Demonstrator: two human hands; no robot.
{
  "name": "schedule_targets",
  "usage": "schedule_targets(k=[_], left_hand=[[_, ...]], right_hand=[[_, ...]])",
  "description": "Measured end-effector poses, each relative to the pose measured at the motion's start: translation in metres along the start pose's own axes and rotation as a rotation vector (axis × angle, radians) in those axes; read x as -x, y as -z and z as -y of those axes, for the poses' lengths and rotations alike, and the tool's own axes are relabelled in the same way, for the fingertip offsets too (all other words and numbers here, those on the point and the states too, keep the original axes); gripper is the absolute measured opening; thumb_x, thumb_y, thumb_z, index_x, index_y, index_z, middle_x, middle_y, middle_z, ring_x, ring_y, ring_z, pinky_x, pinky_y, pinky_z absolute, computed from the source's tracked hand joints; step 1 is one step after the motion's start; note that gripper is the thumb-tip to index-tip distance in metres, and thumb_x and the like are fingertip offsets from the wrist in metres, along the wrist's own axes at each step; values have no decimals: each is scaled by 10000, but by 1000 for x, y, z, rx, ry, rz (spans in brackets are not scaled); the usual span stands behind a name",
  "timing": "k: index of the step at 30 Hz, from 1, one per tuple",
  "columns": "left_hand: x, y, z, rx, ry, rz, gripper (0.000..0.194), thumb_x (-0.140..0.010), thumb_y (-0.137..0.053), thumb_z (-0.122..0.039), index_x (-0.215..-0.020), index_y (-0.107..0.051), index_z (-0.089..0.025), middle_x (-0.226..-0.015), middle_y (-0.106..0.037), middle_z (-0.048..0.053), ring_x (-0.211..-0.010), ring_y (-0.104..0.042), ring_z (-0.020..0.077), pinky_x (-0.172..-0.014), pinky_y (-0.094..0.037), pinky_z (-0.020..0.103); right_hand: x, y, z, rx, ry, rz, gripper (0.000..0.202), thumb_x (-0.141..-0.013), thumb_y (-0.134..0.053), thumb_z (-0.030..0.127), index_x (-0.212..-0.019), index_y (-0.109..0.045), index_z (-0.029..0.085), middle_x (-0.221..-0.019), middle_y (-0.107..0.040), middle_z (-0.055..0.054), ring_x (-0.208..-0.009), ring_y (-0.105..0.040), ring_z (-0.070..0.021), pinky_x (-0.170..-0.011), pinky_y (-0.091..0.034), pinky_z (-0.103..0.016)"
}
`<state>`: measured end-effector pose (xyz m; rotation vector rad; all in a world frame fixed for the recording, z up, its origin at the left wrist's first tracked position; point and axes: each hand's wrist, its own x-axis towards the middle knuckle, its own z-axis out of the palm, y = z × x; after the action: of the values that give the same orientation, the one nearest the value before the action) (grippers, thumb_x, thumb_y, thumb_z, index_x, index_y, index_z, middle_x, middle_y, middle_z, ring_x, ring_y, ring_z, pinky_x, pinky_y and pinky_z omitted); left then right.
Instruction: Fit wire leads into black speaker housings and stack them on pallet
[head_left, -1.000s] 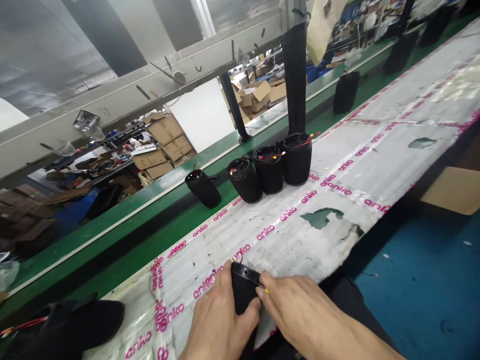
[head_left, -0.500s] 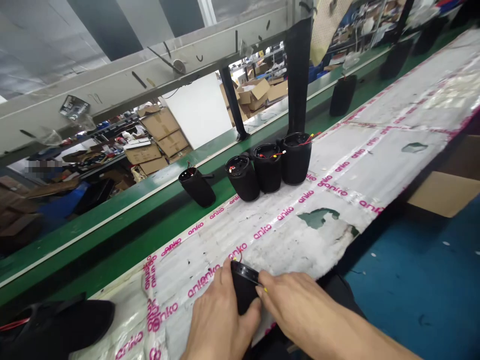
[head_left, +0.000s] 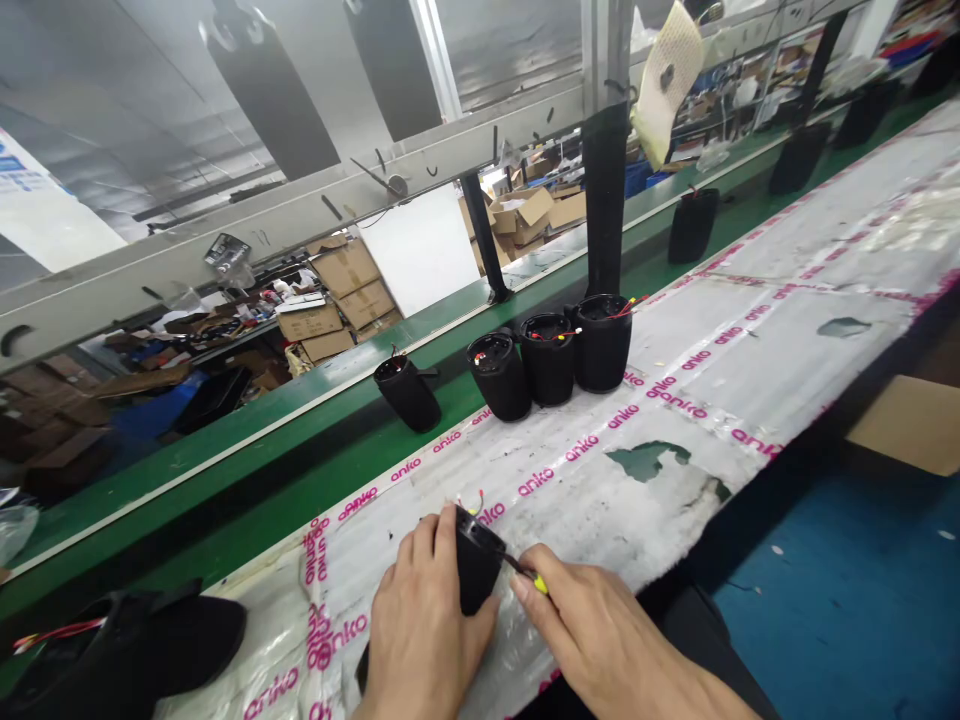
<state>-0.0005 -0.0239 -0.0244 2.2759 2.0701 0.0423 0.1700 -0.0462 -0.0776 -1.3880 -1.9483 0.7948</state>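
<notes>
My left hand (head_left: 424, 610) is wrapped round a black fabric-covered cylindrical housing (head_left: 478, 565), which it holds tilted over the covered bench. The housing's glossy open rim faces up and right, and thin wires with small connectors (head_left: 480, 497) stick up behind it. Between the thumb and fingers of my right hand (head_left: 585, 620) is a slim tool with a yellow handle (head_left: 539, 584) and a dark narrow shaft. Its tip meets the rim; the exact kind of tool cannot be made out. Another black housing (head_left: 124, 650) with red wires lies at the lower left.
Three similar housings (head_left: 551, 365) stand together at the bench's far edge. One more (head_left: 407, 395) leans on the green conveyor (head_left: 300, 470), with others further right. White sheeting with pink tape (head_left: 420, 500) covers the bench. A dark post (head_left: 604, 200) rises behind, and a cardboard flap (head_left: 911, 420) sticks out at right.
My right hand has drawn slightly back from the rim, so more of the tool's yellow handle and dark shaft shows. The housing has shifted a little left. The camera view has tilted upward.
</notes>
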Motion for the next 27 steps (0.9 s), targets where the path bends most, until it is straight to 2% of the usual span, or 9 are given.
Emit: schedule_targets(k=[2,5,8,16,21,27], left_hand=[[1,-2,0,-29,-25,14,724,-819,-570,-348,-1493,-386,-158,-1452,-511,152,-1315,-484,335,-1024,-423,473],[1,1,7,41,-46,132,746,-857,-533,-463,-1507,-362,-141,-1507,-457,160,-1379,-420,325,-1087,-377,474],[-1,9,10,133,-65,217,745,-878,-505,-495,-1509,-354,-128,-1453,-520,157,-1342,-468,303,-1099,-376,442],[2,15,2,184,10,255,710,-895,-487,-473,-1507,-330,-149,-1408,-573,147,-1225,-594,323,-1008,-445,450],[2,12,3,174,3,271,736,-893,-477,-496,-1519,-310,-145,-1417,-570,151,-1228,-594,340,-1012,-445,458],[1,15,2,172,-11,283,760,-857,-509,-433,-1528,-298,-145,-1429,-558,160,-1233,-593,332,-997,-450,412]], right_hand=[[-1,-3,0,38,-7,11,285,-1068,-258,367,-982,-500,242,-772,-670,-8,-677,-663,-211,-606,-419,-298],[-3,-7,-1,103,-4,-12,248,-1062,-285,333,-988,-503,240,-796,-687,-16,-729,-685,-223,-627,-422,-302],[-5,-10,-1,130,-11,11,244,-1060,-275,309,-974,-494,242,-774,-684,-9,-670,-674,-222,-584,-395,-309],[-5,-11,3,308,35,74,187,-1038,-320,228,-939,-478,233,-708,-669,-14,-597,-671,-249,-507,-283,-338],[-9,-9,6,359,16,108,164,-1023,-376,181,-921,-496,226,-703,-684,-19,-602,-687,-258,-501,-270,-345],[-9,-12,6,378,-25,110,151,-1025,-380,178,-941,-499,217,-706,-693,-24,-613,-701,-259,-485,-270,-345]])
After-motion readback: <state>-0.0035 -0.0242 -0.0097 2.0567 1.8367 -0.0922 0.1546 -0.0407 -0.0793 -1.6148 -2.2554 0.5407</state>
